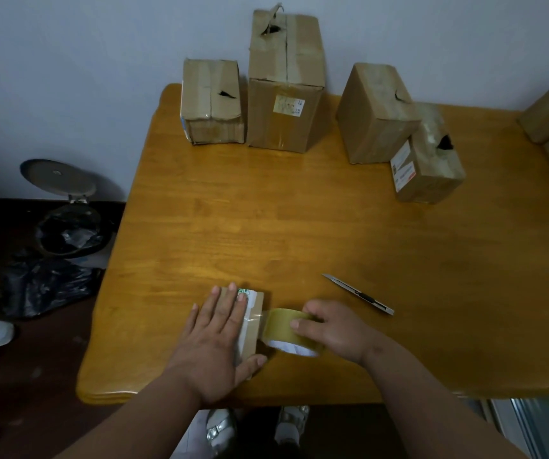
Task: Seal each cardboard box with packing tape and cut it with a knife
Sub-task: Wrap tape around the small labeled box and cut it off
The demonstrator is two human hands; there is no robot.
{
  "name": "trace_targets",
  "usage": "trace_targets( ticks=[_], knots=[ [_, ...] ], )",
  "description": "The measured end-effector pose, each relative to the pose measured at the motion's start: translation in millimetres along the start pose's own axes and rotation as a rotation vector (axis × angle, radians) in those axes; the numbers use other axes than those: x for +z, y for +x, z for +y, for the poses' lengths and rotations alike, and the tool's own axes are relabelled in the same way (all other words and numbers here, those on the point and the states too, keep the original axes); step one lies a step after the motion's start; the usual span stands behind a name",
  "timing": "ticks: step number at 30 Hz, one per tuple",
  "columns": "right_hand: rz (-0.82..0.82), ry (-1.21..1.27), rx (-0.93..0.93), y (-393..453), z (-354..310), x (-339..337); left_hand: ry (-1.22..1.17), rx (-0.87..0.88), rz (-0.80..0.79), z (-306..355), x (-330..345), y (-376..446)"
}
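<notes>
At lower centre my left hand lies flat, fingers straight, pressing the small box onto the counter. It looks light, likely to slide. My right hand grips the tape roll; the knife lies right of it.

Dim indoor light, soft glare on the table, dark floor at left, wide-angle bending at edges.

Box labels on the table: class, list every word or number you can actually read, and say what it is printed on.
None can be read.
Tall box, yellowish label: too blurred.
Small box on the right, white label: too small.
Box under the left hand, green print: blurred.
</notes>
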State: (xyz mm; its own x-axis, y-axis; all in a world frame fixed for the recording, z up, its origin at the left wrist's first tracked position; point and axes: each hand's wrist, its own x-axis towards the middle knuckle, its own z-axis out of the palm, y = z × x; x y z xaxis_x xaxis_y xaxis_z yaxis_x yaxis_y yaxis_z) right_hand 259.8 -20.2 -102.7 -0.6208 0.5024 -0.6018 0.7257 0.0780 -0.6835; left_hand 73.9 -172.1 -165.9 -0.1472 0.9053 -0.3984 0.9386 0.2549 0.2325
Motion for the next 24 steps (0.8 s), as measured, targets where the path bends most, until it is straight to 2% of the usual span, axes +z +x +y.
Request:
trace_targets(
  ticks=[5, 8, 12, 15, 17, 19, 21, 24],
  knots=[
    [0.068, -0.144, 0.02, -1, 14, -17, -0.013, -0.03, 0.007, 1, -1, -1],
    [0.071, -0.145, 0.008, 0, 16, -20, -0.036, -0.067, 0.023, 4, -1, -1],
    [0.088, -0.095, -0.049, 3, 14, -21, -0.033, -0.176, 0.082, 9, -3, -3],
    [0.081, -0.165, -0.041, 7, 7, -26, -0.001, -0.261, 0.138, 19, -19, -3],
    [0.079, -0.275, -0.042, 12, 1, -31, 0.036, -0.226, 0.169, 25, -34, 2],
    [0.062, -0.338, -0.051, 16, -4, -35, -0.014, -0.069, 0.204, 30, -47, 16],
    [0.035, -0.359, -0.048, 20, -5, -38, -0.222, 0.084, 0.126, 38, -60, 35],
    [0.068, -0.324, -0.048, 23, -4, -40, -0.405, 0.099, -0.145, 51, -76, 62]
  ],
)
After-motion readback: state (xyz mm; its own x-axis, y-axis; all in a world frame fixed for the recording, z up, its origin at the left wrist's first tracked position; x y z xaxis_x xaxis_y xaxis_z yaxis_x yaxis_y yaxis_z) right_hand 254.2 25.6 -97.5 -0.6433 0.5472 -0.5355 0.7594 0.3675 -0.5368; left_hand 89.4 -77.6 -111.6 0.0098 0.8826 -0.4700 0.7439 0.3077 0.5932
